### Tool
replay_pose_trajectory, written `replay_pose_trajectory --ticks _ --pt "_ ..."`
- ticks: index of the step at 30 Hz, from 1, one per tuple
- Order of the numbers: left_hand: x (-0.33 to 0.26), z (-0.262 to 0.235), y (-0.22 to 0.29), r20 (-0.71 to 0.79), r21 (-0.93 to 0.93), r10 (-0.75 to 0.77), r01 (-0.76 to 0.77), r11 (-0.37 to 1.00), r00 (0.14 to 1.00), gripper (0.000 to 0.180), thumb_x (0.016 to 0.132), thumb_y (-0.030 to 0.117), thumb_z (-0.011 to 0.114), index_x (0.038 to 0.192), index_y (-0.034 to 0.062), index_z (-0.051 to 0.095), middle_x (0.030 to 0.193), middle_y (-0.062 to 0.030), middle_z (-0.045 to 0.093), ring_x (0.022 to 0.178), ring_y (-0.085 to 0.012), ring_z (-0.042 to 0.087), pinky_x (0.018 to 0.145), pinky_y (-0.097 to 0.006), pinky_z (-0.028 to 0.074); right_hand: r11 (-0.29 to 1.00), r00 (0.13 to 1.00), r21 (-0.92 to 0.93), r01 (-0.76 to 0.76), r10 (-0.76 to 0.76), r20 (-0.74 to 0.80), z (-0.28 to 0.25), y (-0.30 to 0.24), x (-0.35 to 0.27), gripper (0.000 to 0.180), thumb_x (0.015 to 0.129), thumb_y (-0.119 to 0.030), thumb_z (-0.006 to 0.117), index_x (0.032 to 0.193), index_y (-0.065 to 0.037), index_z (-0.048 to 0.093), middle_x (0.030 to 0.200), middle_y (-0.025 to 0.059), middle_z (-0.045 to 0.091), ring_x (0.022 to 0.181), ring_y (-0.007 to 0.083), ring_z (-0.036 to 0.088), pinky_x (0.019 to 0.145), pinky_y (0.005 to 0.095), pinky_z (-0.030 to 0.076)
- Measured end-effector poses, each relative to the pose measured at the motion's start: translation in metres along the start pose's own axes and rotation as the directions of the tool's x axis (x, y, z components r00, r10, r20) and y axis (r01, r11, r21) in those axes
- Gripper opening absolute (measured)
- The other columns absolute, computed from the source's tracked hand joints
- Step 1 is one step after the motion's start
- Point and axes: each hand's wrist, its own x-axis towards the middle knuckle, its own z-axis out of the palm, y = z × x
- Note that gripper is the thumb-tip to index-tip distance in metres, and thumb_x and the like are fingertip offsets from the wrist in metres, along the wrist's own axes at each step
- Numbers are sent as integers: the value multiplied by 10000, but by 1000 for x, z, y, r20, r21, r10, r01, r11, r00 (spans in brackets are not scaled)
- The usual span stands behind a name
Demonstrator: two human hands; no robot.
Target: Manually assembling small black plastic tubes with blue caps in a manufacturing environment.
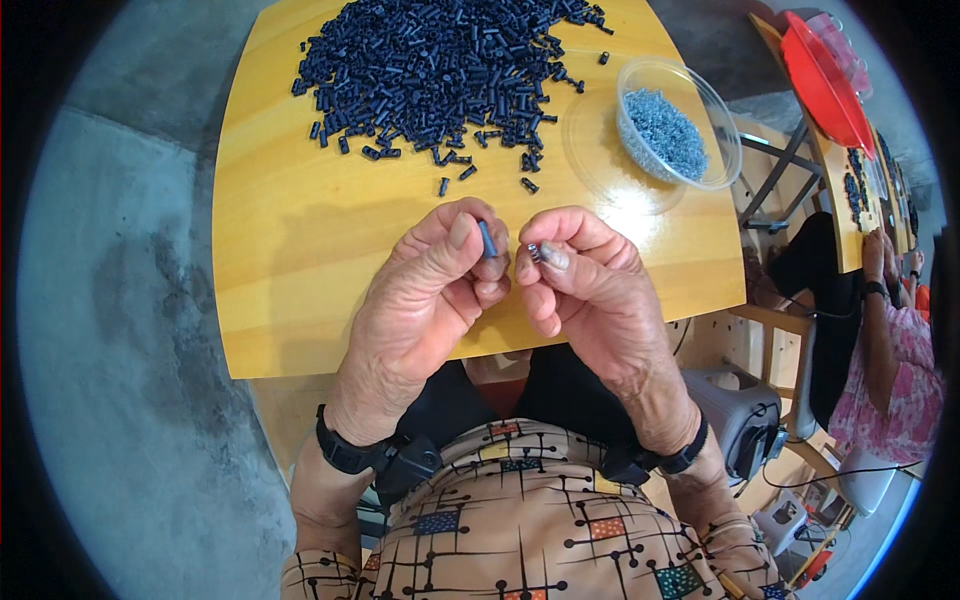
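Observation:
Between the thumb and fingers of my left hand (425,265) is a small dark-blue plastic cylinder (487,239), pinched upright. My right hand (595,275) pinches a tiny metal coil spring (534,253) between thumb and forefinger. The two hands face each other above the near part of the yellow table (300,260), a small gap between them; the cylinder and the spring are apart. Beyond them lies a large heap of small dark plastic cylinders (430,80). Right of the heap stands a clear round plastic bowl (728,150) with many small metal springs (665,135) in it.
A few loose dark cylinders (529,185) lie between the heap and my hands. At the right, another person (885,380) sits by a second table (840,190) bearing a red basin (822,80) and dark pieces. A grey plastic stool (728,415) stands near my right side.

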Motion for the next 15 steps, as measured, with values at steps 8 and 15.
replay_pose_trajectory --ticks 8,15 --pt "-12 -2 -7 -53 -26 -6 5 1000 999 189 899 195 589 1012 44 586 849 -9 592 717 -73 526 655 -197 439 999 999 41 -13 12 40 1 8 -5 160 881 -64 582 1032 -11 591 840 82 645 644 102 609 522 210 494" --pt "-21 0 -12 -77 -13 60 -61 998 995 184 905 151 573 1046 36 596 904 -60 638 767 -97 582 698 -227 494 993 998 110 -44 38 55 1 12 -9 153 879 -65 583 1021 -7 572 824 95 653 630 110 622 502 207 508"
